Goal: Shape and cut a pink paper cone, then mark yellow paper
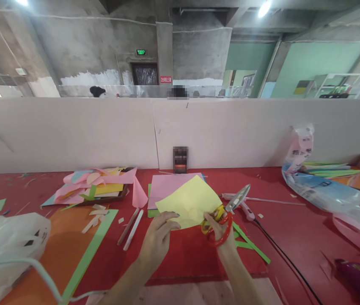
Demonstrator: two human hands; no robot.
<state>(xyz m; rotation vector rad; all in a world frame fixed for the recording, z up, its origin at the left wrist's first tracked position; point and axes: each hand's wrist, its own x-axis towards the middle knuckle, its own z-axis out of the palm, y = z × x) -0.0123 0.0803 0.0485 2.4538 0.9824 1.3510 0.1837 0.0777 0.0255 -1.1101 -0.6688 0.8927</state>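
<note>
A yellow sheet of paper (189, 201) is tilted above the red table, in front of a stack of pink and green paper (163, 186). My left hand (159, 237) is at the sheet's lower left edge, its fingers slightly bent and apart; its thumb is not clearly visible. In my right hand (219, 231) are scissors (226, 228) with red and yellow handles, their blades pointing up and right. That hand also touches the sheet's right corner. A pink paper cone (138, 193) stands left of the stack.
A pink glue gun (246, 209) with a black cord lies at the right, near a plastic bag (325, 190). Green strips (249, 245) lie beside my right forearm. At the left are a tray of paper pieces (124, 192), orange paper (62, 237) and a white bag (11, 250).
</note>
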